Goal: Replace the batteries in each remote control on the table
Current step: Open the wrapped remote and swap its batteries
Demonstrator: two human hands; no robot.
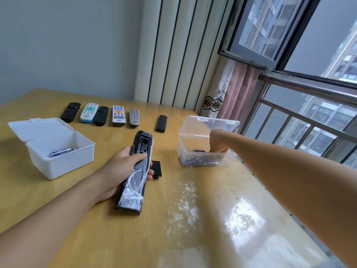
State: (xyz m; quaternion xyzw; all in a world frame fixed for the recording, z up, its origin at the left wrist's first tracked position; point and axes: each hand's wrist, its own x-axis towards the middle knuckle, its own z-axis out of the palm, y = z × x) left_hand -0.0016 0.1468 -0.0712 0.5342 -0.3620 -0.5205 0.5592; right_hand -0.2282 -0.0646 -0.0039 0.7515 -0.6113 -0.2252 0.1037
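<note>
My left hand point(123, 167) grips a black remote point(135, 176) wrapped in clear film, back side up, its battery bay open and empty. The remote's black battery cover point(156, 169) lies on the table just right of it. My right hand point(219, 141) reaches down into a clear plastic box point(206, 159) holding several batteries; its fingertips are among them and hidden, so I cannot tell whether they pinch one. A white box point(58, 161) at the left holds a purple battery point(61, 152). Several remotes point(118, 115) lie in a row at the far side.
The wooden table point(173, 219) has a glossy patch at the right front. A lone black remote point(161, 123) lies behind the clear box's left side. Both box lids stand open. A window with a metal railing runs along the table's right edge.
</note>
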